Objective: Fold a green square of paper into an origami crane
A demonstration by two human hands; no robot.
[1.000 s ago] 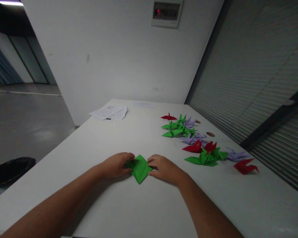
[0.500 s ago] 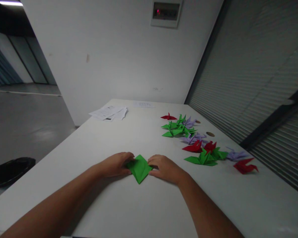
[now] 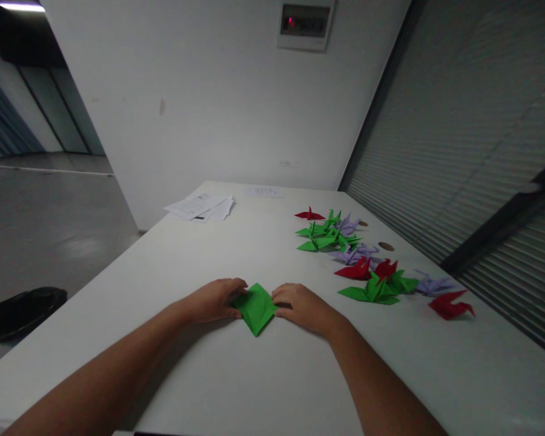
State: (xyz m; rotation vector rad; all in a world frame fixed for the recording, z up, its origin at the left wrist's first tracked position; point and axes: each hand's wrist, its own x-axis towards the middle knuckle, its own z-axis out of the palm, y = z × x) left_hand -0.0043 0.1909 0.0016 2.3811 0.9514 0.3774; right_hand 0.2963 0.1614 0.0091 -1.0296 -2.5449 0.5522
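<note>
A folded green paper square (image 3: 255, 307) lies diamond-wise on the white table (image 3: 236, 375) in front of me. My left hand (image 3: 213, 300) rests on its left corner, fingers curled and pinching the edge. My right hand (image 3: 300, 306) presses the right corner, fingers bent down onto the paper. Both forearms reach in from the bottom of the view.
Several folded paper cranes in green, red and purple (image 3: 372, 284) lie scattered on the right side. White printed sheets (image 3: 200, 207) sit at the far left of the table. A black bin (image 3: 18, 312) stands on the floor to the left. Slatted blinds run along the right.
</note>
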